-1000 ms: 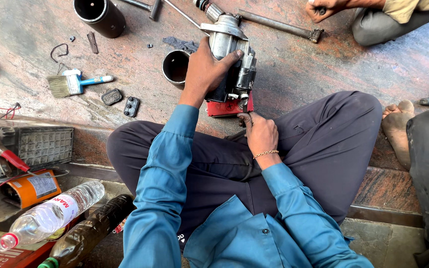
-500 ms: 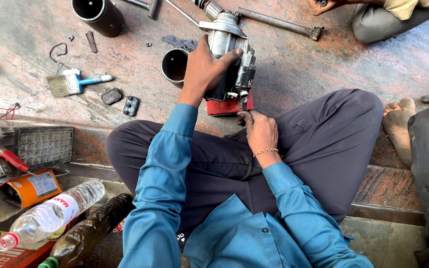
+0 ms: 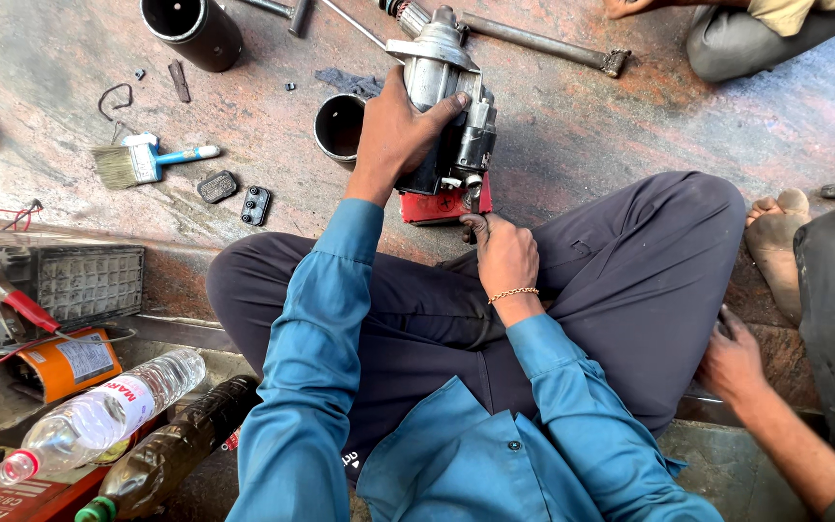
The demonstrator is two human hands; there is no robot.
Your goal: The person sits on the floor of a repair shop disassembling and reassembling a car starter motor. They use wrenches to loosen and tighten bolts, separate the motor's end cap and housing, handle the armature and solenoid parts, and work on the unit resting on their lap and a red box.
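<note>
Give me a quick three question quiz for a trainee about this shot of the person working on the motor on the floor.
1. True or false: the left hand grips the grey motor unit from above.
2. What does the right hand touch? A) the paintbrush B) the motor unit's red base C) the plastic bottle
3. Fill in: just left of the motor unit lies an open black ____.

Key: 1 true; 2 B; 3 cylinder.

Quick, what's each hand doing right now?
Left hand: closed around the motor.
Right hand: fingers curled at the motor's red base; grip unclear.
</note>
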